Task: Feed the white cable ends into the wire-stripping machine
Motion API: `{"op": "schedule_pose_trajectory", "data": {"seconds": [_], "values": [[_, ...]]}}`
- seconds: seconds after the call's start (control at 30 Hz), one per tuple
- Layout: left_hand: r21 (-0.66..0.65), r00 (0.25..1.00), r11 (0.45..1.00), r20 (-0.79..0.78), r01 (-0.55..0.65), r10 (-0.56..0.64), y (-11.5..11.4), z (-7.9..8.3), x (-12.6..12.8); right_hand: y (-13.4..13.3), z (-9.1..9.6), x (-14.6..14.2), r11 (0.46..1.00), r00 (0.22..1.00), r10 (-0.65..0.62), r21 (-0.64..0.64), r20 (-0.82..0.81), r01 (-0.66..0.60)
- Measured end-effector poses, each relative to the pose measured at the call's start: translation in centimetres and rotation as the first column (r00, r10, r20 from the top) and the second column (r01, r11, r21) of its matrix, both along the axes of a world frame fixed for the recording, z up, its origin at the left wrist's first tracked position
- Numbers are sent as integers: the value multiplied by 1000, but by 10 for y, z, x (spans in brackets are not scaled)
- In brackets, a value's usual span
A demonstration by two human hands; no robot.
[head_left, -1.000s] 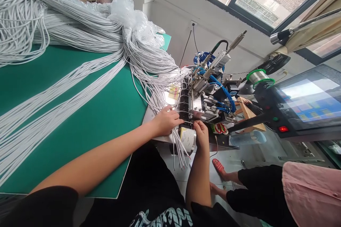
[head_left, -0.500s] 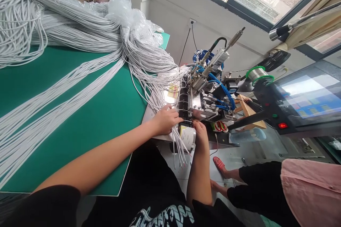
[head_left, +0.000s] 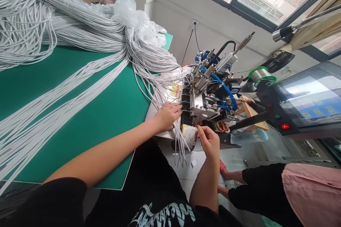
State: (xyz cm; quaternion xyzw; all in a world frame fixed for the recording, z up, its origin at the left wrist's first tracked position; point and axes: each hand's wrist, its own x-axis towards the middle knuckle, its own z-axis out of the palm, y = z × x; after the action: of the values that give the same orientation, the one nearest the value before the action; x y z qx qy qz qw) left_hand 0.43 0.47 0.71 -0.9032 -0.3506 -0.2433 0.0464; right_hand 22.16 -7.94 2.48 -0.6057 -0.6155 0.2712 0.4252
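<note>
My left hand (head_left: 167, 115) rests on the metal plate (head_left: 160, 108) at the edge of the green table (head_left: 101, 113), fingers pressing down white cables (head_left: 149, 67) that run into the black fixture (head_left: 184, 108) of the soldering machine (head_left: 210, 92). A bunch of loose cable ends (head_left: 181, 145) hangs down below that hand. My right hand (head_left: 209, 142) is held in the air just in front of the machine, thumb and fingers pinched together; whether something small sits between them is too fine to see.
Large bundles of white cable (head_left: 53, 25) and a plastic bag (head_left: 128, 10) cover the table's far side. A touchscreen panel (head_left: 309, 99) and a solder spool (head_left: 259, 74) stand to the right. Another person in pink and black (head_left: 279, 191) sits at lower right.
My right hand has pulled back from the machine's fixture, down and toward me. My left hand stays on the cables at the plate.
</note>
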Motion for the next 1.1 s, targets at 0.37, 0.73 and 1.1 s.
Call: {"op": "schedule_pose_trajectory", "data": {"seconds": [0.37,0.73,1.1], "values": [[128,993,987,56,91,-99,2,0,-2,-26,32,7,864,844,487,-268,226,-426],[249,953,926,40,283,-301,-1,3,-5,8,-2,11,999,980,-8,-40,-200,0],[274,957,919,-37,285,-286,-1,3,-5,36,-23,-10,998,838,-27,31,-544,52]]}}
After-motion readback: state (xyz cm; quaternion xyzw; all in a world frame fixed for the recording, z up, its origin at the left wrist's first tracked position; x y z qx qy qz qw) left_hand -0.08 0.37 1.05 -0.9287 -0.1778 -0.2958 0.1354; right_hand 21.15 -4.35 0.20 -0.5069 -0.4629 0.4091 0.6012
